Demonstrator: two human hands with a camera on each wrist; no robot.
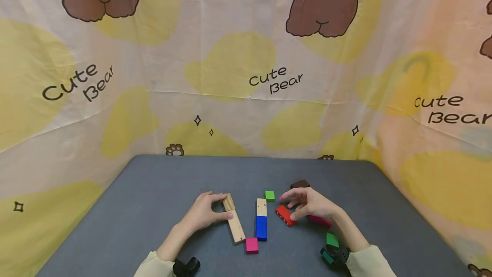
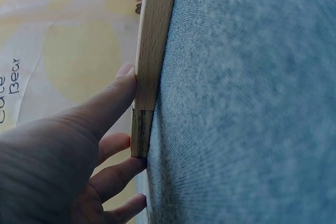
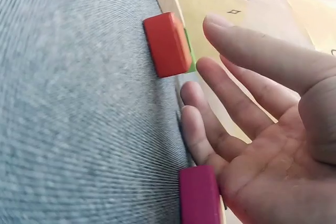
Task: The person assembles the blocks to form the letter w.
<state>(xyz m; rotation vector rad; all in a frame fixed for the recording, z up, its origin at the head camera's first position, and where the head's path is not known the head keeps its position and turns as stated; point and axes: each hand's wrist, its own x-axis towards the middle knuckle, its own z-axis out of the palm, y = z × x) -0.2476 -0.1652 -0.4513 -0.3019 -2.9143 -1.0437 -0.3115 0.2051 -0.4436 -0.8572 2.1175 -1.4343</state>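
Note:
On the left, my left hand (image 1: 203, 213) holds a line of two plain wooden blocks, its thumb at the long block (image 1: 236, 228) and fingertips at the far end of the short block (image 1: 228, 201). In the left wrist view the thumb (image 2: 113, 98) lies along the long block's edge, near where the two blocks meet. My right hand (image 1: 312, 203) hovers by a red block (image 1: 285, 215), fingers spread and loosely bent. The right wrist view shows a gap between the fingertips and the red block (image 3: 167, 44). A magenta block (image 3: 199, 195) lies close under that palm.
Mid-table, a wooden block (image 1: 261, 207) and a blue block (image 1: 261, 228) form a line. A green block (image 1: 270, 196) sits behind it, a pink block (image 1: 252, 246) before it. A dark brown block (image 1: 300, 184) lies beyond the right hand; another green block (image 1: 332, 240) lies near the right wrist.

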